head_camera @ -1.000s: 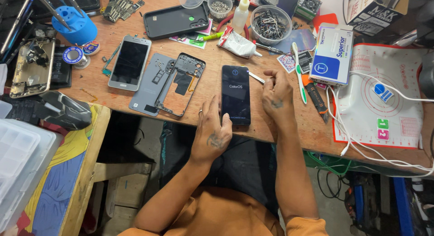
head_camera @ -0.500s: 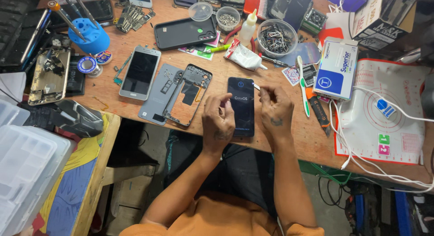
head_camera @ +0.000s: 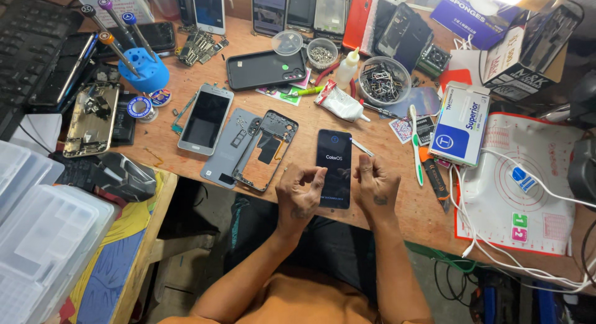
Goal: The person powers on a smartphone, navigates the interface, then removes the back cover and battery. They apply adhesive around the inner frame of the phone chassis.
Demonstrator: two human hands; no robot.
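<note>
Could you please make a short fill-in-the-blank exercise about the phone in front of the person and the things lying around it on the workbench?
1. The black phone between the left hand and right hand has its screen switched ____.
2. The bare phone frame lies to the ____ of that phone in the picture.
3. The screwdrivers stand in a round ____ holder.

Missing words: on; left; blue

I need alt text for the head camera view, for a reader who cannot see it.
A person's left hand and right hand flank a dark smartphone with a lit screen, lying flat on a cluttered wooden workbench. Left of it lie an opened phone frame, a grey back cover and a silver phone.
</note>
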